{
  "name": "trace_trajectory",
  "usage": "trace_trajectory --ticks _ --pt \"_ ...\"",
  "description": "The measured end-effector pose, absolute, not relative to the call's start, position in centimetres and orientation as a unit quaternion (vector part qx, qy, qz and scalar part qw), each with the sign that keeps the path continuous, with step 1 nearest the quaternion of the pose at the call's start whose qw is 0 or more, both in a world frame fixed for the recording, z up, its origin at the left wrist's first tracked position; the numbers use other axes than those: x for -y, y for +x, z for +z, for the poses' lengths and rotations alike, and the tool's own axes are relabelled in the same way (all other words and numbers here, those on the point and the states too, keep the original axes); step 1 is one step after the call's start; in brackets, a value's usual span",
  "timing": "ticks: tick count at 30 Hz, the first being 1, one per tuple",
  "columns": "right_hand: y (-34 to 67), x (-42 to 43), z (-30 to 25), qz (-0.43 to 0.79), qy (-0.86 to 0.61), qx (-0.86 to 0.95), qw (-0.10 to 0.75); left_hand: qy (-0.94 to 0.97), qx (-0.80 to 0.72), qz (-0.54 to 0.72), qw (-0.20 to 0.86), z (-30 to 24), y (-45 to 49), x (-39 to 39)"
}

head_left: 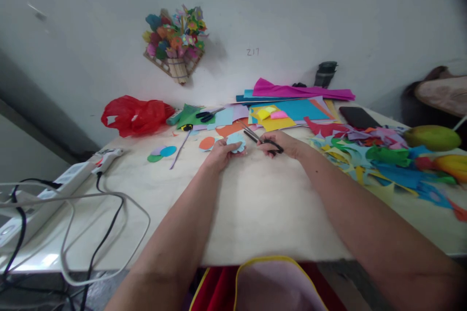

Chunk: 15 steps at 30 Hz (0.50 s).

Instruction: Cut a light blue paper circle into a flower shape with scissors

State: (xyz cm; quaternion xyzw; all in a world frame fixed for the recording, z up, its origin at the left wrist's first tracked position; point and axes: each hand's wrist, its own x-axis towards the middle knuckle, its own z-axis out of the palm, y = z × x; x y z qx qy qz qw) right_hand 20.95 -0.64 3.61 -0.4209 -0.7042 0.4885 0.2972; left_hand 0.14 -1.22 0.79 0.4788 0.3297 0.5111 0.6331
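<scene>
My left hand (pixel 222 154) pinches a light blue paper cutout (pixel 237 141) with a scalloped edge, held just above the table. In my right hand (pixel 279 143) is a pair of black-handled scissors (pixel 251 135), its blades apart and pointing left toward the cutout. The blades do not appear to touch the paper. An orange paper circle (pixel 206 143) lies just left of my left hand. Farther left are a blue paper circle (pixel 168 151) and a green paper circle (pixel 155 158), with a lilac one partly under them. Orange paper (pixel 231 129) lies behind my hands.
Colored paper scraps (pixel 365 155) pile up on the right, near a mango-like green fruit (pixel 432 137) and a dark phone (pixel 359 117). Paper sheets (pixel 306 111), a second pair of scissors (pixel 206 116) and a red plastic bag (pixel 136 115) lie at the back. Cables and a power strip (pixel 65 180) occupy the left.
</scene>
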Motion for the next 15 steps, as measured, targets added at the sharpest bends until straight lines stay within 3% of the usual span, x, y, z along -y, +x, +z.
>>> trace_trajectory --ticks 5,15 --pt "20.75 0.62 3.62 0.502 -0.403 0.697 0.317 0.476 -0.354 0.503 0.629 1.06 0.43 1.47" --pt "20.93 0.88 3.56 0.508 -0.4 0.735 0.202 0.469 -0.317 0.527 0.634 0.67 0.11 1.13"
